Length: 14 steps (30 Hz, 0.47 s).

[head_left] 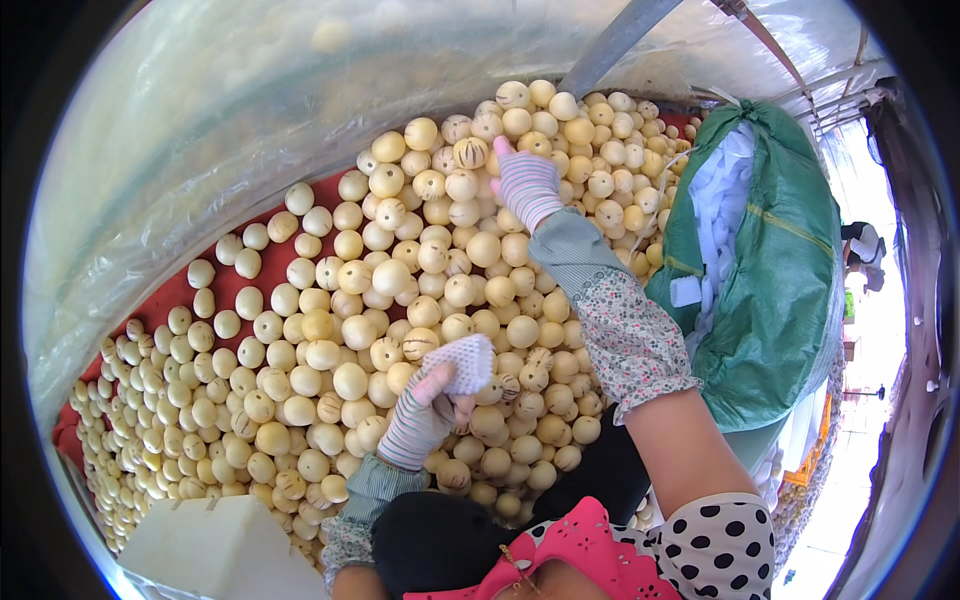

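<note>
My left hand (424, 413), in a striped glove with bare fingertips, grips a white foam net sleeve (466, 364) above the heap. Pale yellow round fruits (392, 277), some with dark stripes like pepino melons, are piled beneath both hands. Stretched toward the far side of the heap, my right hand (528, 184) wears a similar striped glove. Its visible fingers are apart and reach among the fruits, beside a boldly striped fruit (470, 153). The glove hides part of its grip. Grey-green and floral sleeve covers sit on both forearms.
A green woven sack (775, 300) on the right holds white foam sleeves (724, 215). A white box (222, 552) stands at lower left. Red cloth (275, 262) shows under the fruits. Plastic sheeting (200, 130) and a metal pole (615, 45) bound the far side.
</note>
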{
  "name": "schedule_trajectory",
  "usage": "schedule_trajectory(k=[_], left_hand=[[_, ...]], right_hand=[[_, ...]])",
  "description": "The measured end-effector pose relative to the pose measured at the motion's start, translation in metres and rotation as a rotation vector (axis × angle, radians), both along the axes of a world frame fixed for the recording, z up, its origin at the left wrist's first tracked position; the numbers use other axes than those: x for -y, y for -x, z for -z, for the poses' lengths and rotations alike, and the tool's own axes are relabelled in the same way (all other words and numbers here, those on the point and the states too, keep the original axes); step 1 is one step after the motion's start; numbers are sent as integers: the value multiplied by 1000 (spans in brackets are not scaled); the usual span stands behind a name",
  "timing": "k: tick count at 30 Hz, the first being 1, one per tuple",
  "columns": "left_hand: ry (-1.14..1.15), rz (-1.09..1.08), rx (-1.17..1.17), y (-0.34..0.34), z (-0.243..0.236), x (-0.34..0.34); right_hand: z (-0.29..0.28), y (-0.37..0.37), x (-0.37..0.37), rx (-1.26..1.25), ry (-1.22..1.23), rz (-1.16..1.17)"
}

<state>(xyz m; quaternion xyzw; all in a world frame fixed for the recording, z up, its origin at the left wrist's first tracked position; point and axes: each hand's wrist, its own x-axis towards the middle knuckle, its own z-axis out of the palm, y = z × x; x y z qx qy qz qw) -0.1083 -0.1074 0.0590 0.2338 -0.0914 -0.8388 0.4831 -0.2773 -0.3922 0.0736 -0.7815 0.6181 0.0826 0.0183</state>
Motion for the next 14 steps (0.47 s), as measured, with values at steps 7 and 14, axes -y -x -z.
schedule_trajectory(k=[7, 14], left_hand=[[-163, -170, 82, -2, -1, 12], [239, -38, 468, 11, 4, 18]], right_hand=[[-25, 9, -110, 744, 110, -73], [-7, 26, -228, 850, 36, -355]])
